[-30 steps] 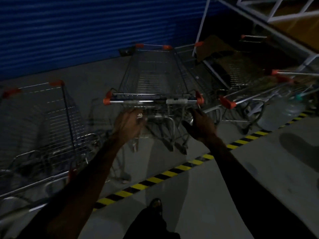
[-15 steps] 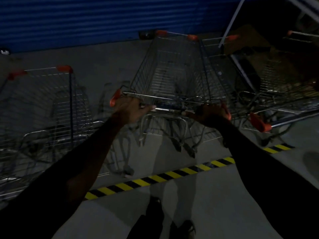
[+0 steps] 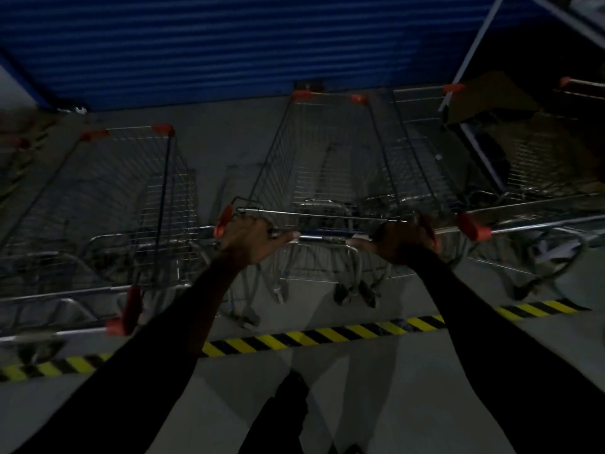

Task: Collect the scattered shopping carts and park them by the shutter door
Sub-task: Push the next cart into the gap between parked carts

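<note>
Both hands – left hand (image 3: 250, 235), right hand (image 3: 406, 239) – gripped handle of centre cart (image 3: 327, 178), nose near shutter door (image 3: 209, 44). Risk: snagging right-hand cart (image 3: 422, 152) (baskets touching).

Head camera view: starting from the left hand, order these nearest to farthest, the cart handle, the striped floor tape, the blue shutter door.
1. Cart handle: gripped by the left hand.
2. Striped floor tape: on the floor below, toward the person.
3. Blue shutter door: at the back, beyond the carts.
</note>
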### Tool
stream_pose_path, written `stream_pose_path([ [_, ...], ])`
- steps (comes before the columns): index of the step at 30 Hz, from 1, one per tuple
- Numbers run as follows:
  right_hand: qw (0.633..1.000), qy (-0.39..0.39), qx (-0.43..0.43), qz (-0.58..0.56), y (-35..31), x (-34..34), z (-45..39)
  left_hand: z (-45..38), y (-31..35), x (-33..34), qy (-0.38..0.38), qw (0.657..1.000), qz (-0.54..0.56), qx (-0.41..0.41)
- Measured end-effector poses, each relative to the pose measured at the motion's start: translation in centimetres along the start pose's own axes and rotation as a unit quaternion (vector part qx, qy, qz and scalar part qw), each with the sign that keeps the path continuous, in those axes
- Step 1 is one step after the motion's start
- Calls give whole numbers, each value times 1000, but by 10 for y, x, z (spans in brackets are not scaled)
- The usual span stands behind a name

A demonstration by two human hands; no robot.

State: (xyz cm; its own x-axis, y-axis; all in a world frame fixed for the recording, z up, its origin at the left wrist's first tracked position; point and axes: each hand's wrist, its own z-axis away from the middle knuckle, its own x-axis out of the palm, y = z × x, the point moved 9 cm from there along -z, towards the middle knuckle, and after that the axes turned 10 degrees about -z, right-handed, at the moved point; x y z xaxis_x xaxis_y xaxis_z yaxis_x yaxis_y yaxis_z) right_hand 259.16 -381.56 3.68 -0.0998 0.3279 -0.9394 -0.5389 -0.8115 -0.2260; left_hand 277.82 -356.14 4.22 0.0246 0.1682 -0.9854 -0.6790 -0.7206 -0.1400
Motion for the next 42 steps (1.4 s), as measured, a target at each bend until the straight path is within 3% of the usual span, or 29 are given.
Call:
stream_pose_path([
  [6, 999, -21, -36, -35, 5, 12, 74, 90, 24, 0, -22, 999, -6, -22],
  [12, 986, 50, -152, -42, -6, 31, 142, 180, 33, 9, -56, 997, -13, -56],
  [14, 986, 33, -155, -42, -7, 40, 163, 207, 38, 6, -57, 997, -17, -52],
  [22, 997, -9, -67, -45, -12, 58, 249, 296, 47, 6, -6, 998, 36, -42],
  [31, 998, -39, -21, 33, -27, 91, 346, 388, 43, 20, -17, 998, 53, -40],
  [42, 998, 7, -19, 56, -22, 113, 393, 432, 46, 34, -16, 1000, 13, -10],
])
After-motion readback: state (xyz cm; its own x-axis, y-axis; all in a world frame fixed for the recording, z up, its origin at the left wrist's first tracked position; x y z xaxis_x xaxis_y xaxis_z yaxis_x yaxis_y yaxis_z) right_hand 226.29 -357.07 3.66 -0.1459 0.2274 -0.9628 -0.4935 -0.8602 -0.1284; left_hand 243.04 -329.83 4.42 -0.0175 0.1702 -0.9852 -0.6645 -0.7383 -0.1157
